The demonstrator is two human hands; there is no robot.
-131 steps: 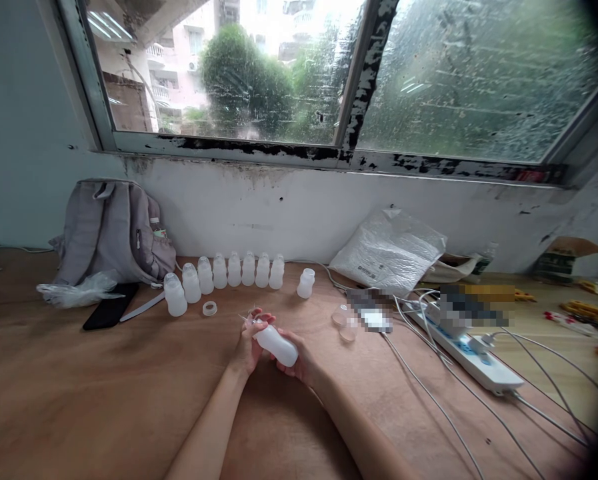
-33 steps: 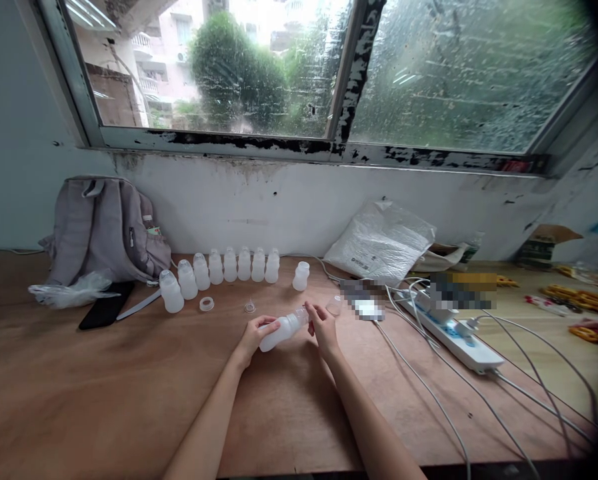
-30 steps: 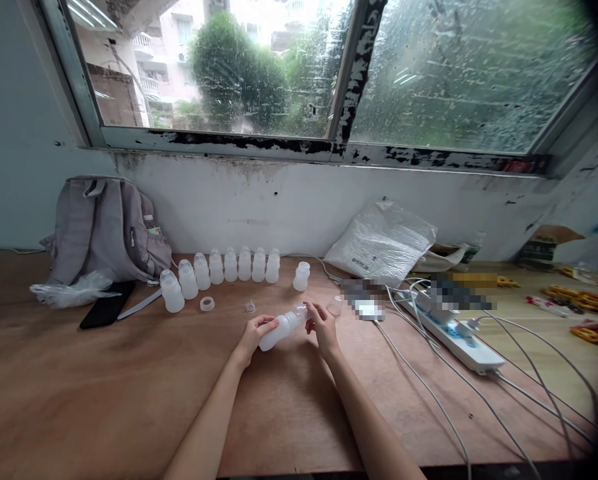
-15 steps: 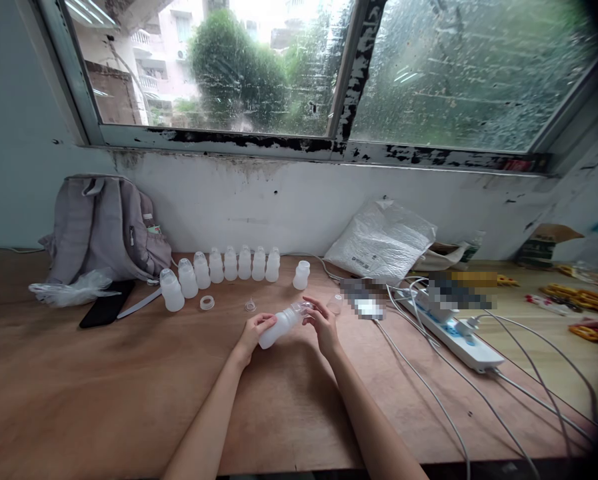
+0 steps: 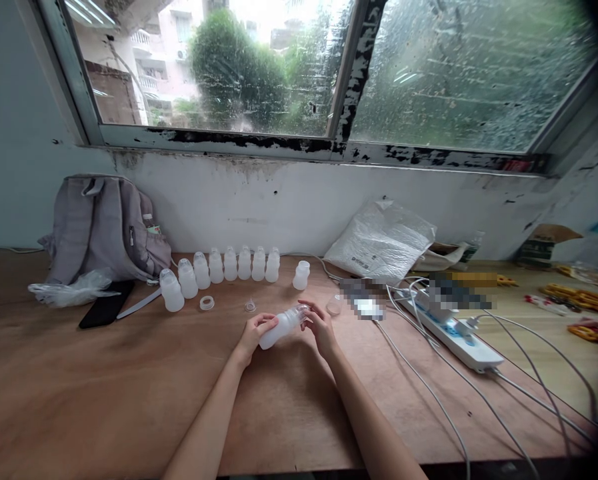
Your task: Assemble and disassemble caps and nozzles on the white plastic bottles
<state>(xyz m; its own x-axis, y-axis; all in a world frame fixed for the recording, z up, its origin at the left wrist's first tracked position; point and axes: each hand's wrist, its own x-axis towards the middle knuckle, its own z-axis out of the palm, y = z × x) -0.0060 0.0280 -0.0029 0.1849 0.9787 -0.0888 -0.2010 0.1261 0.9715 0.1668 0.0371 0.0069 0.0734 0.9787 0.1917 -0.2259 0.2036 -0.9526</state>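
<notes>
My left hand (image 5: 253, 339) is closed round the body of a frosted white baby bottle (image 5: 277, 331), which leans with its top to the upper right. At that top, the fingers of my right hand (image 5: 319, 325) pinch the clear cap (image 5: 299, 311). Just beyond my hands lie a clear silicone nipple (image 5: 250, 306) and a white collar ring (image 5: 207, 303). A clear cap-like piece (image 5: 334, 305) rests right of my right hand. One frosted bottle without a clear cap (image 5: 301, 275) stands upright behind, and several capped bottles (image 5: 230, 265) line up to its left.
A grey backpack (image 5: 103, 230), a black phone (image 5: 106, 305) and a crumpled plastic bag (image 5: 73, 288) are at the left. On the right are a silvery bubble mailer (image 5: 381, 240), a white power strip (image 5: 471, 350) and loose cables. Yellow-handled tools (image 5: 579, 297) lie farther right.
The bottle stays in both hands at nearly the same tilt. My right fingers have shifted slightly on the cap; the other things have not moved.
</notes>
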